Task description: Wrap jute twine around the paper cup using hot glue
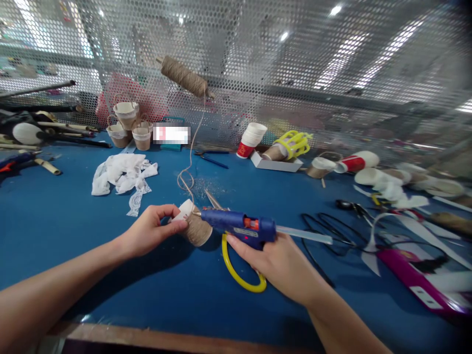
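Note:
Pinched in my left hand (157, 228) is a paper cup (199, 230), tilted on its side, mostly wrapped in brown twine with a white band still showing. My right hand (275, 258) grips a blue glue gun (239, 226), a clear glue stick jutting from its back. The nozzle meets or nearly meets the cup at the border of the twine. A strand of twine (191, 157) runs from the cup up to a twine spool (183, 76) hung on the mesh. Yellow-handled scissors (236, 273) lie under the glue gun, partly hidden by it and my right hand.
White lace (120, 172) lies left of centre, with twine-wrapped cups (142, 136) behind it. Pliers (212, 158) and stacked paper cups (251, 140) are by the mesh. On the right sit a black cable (324, 226), a purple power strip (409, 280) and paper strips. Sticks lie at left.

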A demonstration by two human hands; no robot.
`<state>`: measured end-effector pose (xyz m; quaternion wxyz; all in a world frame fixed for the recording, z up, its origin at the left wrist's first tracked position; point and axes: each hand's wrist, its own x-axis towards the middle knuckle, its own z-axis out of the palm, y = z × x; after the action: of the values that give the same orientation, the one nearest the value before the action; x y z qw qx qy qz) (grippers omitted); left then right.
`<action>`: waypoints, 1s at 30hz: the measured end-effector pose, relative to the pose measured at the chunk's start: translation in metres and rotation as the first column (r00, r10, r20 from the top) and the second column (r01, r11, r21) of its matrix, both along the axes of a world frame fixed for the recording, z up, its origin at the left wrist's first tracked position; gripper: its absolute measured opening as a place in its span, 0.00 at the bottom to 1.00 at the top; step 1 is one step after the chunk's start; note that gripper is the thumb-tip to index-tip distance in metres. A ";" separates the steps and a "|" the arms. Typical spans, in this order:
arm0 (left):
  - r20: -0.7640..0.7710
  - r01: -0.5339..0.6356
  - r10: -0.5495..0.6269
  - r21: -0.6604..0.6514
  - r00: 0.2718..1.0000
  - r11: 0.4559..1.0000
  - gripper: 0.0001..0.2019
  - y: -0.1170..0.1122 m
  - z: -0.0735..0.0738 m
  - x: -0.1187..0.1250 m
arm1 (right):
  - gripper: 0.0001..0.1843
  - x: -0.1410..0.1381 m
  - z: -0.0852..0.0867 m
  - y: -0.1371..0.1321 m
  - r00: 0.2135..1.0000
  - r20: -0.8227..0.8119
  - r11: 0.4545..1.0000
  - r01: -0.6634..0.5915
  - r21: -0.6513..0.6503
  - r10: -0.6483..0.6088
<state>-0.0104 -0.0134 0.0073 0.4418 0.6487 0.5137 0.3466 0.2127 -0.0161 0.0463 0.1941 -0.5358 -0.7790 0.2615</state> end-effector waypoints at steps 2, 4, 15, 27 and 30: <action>-0.004 0.004 -0.004 0.004 1.000 1.000 0.12 0.000 0.000 0.000 | 0.11 0.000 0.000 0.000 1.000 0.008 0.999 0.003 0.036 -0.004; -0.012 0.008 -0.008 0.011 1.000 1.000 0.12 0.000 0.000 -0.001 | 0.10 -0.001 0.001 -0.001 1.000 -0.003 0.997 -0.020 0.072 0.020; -0.018 0.012 -0.012 0.005 1.000 1.000 0.12 -0.001 0.001 -0.001 | 0.07 -0.004 0.000 -0.004 0.996 -0.046 0.990 -0.066 0.122 0.072; -0.044 0.032 -0.031 0.023 0.999 0.999 0.12 0.000 0.001 -0.001 | 0.09 -0.001 -0.002 -0.003 1.000 -0.002 0.994 -0.026 0.110 0.026; -0.055 0.033 -0.032 0.019 0.998 0.999 0.13 -0.001 0.001 -0.002 | 0.08 -0.002 -0.001 -0.004 0.996 -0.036 0.992 -0.081 0.092 0.085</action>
<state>-0.0120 -0.0139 0.0081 0.4267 0.6705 0.5115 0.3266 0.2110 -0.0200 0.0456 0.2229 -0.4882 -0.8076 0.2444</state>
